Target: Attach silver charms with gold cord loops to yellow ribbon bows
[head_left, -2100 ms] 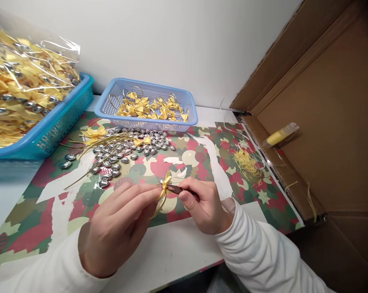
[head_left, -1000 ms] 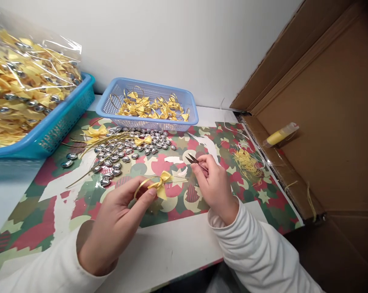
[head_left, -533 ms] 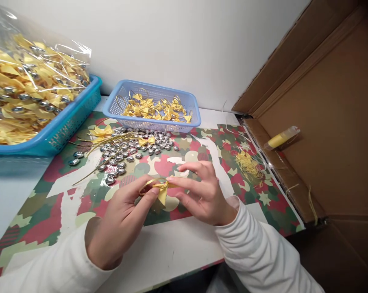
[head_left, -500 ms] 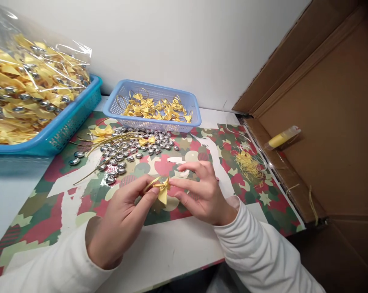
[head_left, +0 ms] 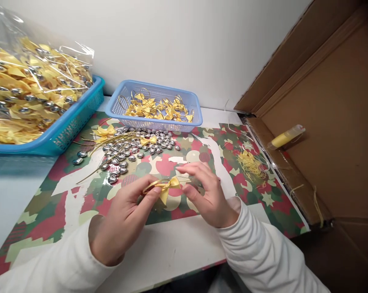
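At the mat's [head_left: 80, 195] centre, the left hand [head_left: 123, 219] pinched a yellow ribbon bow [head_left: 167, 188] with a gold loop; the right hand [head_left: 206, 195], at its 3 o'clock, gripped one wing. Silver beads [head_left: 131, 148] lay at 11 o'clock.

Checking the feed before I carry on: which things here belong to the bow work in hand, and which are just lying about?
In hand:
left hand pinching the yellow bow
right hand at the bow
silver beads
light blue basket of bows

Lying about:
yellow tube
cardboard box
thread scraps
bagged bows in the teal basket
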`<state>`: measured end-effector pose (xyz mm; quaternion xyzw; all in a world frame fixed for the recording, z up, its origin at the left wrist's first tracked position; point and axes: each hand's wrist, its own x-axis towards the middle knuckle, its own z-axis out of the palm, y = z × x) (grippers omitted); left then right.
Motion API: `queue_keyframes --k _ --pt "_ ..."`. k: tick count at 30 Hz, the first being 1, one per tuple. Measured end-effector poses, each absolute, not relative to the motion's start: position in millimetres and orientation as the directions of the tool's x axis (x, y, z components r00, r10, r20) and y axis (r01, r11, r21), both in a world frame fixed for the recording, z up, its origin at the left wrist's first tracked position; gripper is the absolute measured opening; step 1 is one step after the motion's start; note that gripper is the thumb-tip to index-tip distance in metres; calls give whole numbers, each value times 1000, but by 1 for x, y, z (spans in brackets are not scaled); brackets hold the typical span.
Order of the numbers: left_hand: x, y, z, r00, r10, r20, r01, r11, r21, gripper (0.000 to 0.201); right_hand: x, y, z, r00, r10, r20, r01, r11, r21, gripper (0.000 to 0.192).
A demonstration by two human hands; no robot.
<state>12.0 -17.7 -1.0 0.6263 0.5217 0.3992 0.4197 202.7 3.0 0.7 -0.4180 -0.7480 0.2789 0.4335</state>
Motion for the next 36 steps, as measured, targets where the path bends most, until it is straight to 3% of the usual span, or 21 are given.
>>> queue_keyframes --k 4,10,13,18,23,36 --pt "13 -17 3 201 971 133 416 -208 885 31 195 3 -5 -271 915 298 292 373 -881 12" --pt "14 -17 3 197 915 351 551 -399 733 23 192 3 -4 -166 946 279 197 309 -931 11" --pt "14 -17 3 197 900 390 562 -429 707 21 192 2 -6 -168 963 210 82 226 -971 12" --pt "5 -15 3 218 938 269 383 -336 861 13 192 2 -8 -197 980 -5 -50 -15 -999 19" --pt "7 -15 0 85 996 15 116 -24 993 14 193 2 -5 -196 972 -129 -133 -157 -979 30" --pt "15 -14 5 115 976 -184 35 182 983 22 191 -2 -10 -197 980 -37 -67 -51 -996 13"
